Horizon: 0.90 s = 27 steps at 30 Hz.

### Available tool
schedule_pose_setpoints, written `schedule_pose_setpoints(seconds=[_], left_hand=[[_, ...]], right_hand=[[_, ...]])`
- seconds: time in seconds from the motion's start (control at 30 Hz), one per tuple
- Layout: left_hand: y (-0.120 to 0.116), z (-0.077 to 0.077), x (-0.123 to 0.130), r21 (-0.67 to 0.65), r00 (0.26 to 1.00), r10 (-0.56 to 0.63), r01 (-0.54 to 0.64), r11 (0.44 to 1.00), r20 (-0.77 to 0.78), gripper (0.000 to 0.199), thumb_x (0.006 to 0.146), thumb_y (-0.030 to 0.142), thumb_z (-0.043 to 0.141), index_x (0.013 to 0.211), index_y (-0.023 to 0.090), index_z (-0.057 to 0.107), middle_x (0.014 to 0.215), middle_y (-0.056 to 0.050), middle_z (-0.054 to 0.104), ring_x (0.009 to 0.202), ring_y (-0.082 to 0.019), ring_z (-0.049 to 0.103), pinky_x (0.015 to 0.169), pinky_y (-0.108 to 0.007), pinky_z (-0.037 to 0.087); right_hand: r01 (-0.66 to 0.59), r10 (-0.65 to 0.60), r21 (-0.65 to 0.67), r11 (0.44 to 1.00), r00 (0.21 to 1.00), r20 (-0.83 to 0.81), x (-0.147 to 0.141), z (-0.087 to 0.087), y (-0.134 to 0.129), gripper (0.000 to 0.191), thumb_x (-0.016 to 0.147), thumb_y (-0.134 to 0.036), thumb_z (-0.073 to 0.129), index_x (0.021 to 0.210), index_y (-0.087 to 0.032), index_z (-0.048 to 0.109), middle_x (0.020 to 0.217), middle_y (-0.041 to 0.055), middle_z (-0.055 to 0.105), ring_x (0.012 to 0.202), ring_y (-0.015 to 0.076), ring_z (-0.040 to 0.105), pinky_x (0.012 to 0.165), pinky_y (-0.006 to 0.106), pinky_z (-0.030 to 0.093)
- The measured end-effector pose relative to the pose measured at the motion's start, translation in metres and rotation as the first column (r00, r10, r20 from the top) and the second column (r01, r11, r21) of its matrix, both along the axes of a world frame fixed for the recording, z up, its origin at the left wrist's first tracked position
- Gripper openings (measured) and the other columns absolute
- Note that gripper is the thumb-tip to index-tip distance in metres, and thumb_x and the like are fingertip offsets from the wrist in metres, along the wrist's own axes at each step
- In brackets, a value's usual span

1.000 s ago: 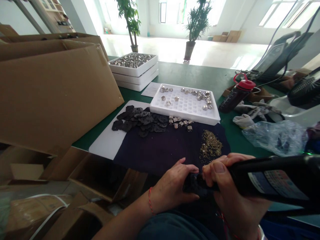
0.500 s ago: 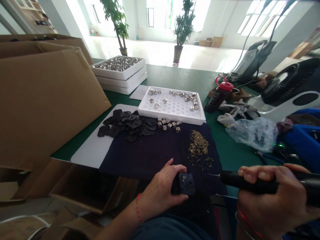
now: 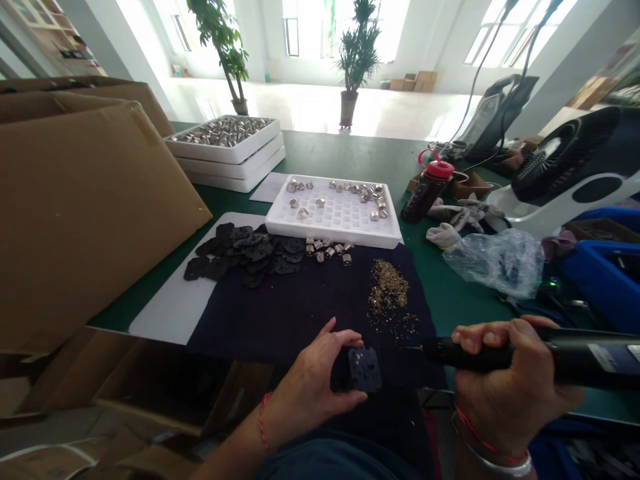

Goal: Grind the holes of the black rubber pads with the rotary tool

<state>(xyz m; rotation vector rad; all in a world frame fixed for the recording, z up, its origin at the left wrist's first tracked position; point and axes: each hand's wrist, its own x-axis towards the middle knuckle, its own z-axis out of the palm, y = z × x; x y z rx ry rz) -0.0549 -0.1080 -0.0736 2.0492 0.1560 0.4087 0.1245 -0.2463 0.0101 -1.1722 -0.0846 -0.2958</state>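
From my seat at the far end of the view, I have the left hand (image 3: pixel 320 377) at 6 o'clock, its thumb and fingers parted only by the width of the dark, squarish piece with small holes (image 3: pixel 365 370) and closed on its sides. The piece sits tilted, one flat face towards me, over the near edge of the navy cloth (image 3: pixel 300 307).

At the piece's 3 o'clock, my right hand (image 3: pixel 510 380) has its fingers wrapped firmly round the black, cylindrical power screwdriver (image 3: pixel 470 353). Its thin bit points at 9 o'clock, towards the piece and apart from it.

Taking the piece as my clock centre, the loose heap of tiny brass-coloured screws (image 3: pixel 387 287) lies on the cloth at 1 o'clock. Short silvery metal cylinders (image 3: pixel 329 253) lie towards 11, with the heap of flat black plates (image 3: pixel 250 253) at 10. The shallow white plastic tray (image 3: pixel 333 217), partly filled with more cylinders, is near 12 on the green tabletop (image 3: pixel 330 153). I see the dark bottle with a red lid (image 3: pixel 427 190) at 1 and the crumpled clear plastic bag (image 3: pixel 497 260) at 2.
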Motion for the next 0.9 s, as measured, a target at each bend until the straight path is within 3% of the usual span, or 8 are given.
schedule_pose_setpoints(seconds=[0.33, 0.6, 0.9], left_hand=[[-0.001, -0.001, 0.003, -0.031, 1.0, 0.002, -0.002, 1.0, 0.0, 0.082, 0.079, 0.014, 0.1, 0.148, 0.025, 0.057, 0.137, -0.006, 0.081, 0.129, -0.028, 0.08, 0.144, -0.068, 0.029], [-0.002, -0.001, 0.006, -0.046, 1.0, 0.011, -0.011, 0.999, 0.007, 0.085, 0.076, 0.019, 0.105, 0.147, 0.023, 0.059, 0.137, -0.008, 0.081, 0.127, -0.029, 0.081, 0.145, -0.066, 0.029], [-0.003, -0.001, 0.007, -0.037, 1.0, 0.006, -0.006, 0.999, 0.019, 0.085, 0.075, 0.021, 0.106, 0.145, 0.023, 0.059, 0.137, -0.009, 0.082, 0.126, -0.03, 0.082, 0.144, -0.066, 0.031]], right_hand=[[-0.01, 0.009, 0.022, 1.0, 1.0, 0.028, -0.01, 0.012, 0.0, 0.025, 0.066, -0.023, 0.077, 0.088, -0.024, 0.064, 0.058, -0.0091, 0.05, 0.044, 0.0141, 0.044, 0.047, 0.03, 0.049], [-0.285, 0.281, 0.033, 0.958, 0.955, 0.1, -0.044, 0.014, 0.016, 0.026, 0.077, -0.022, 0.075, 0.098, -0.026, 0.061, 0.061, -0.0108, 0.053, 0.044, 0.0134, 0.044, 0.049, 0.029, 0.053], [-0.351, 0.34, 0.005, 0.936, 0.91, 0.24, -0.057, 0.005, 0.031, 0.025, 0.083, -0.011, 0.077, 0.101, -0.024, 0.067, 0.063, -0.0088, 0.06, 0.043, 0.0153, 0.051, 0.047, 0.03, 0.055]])
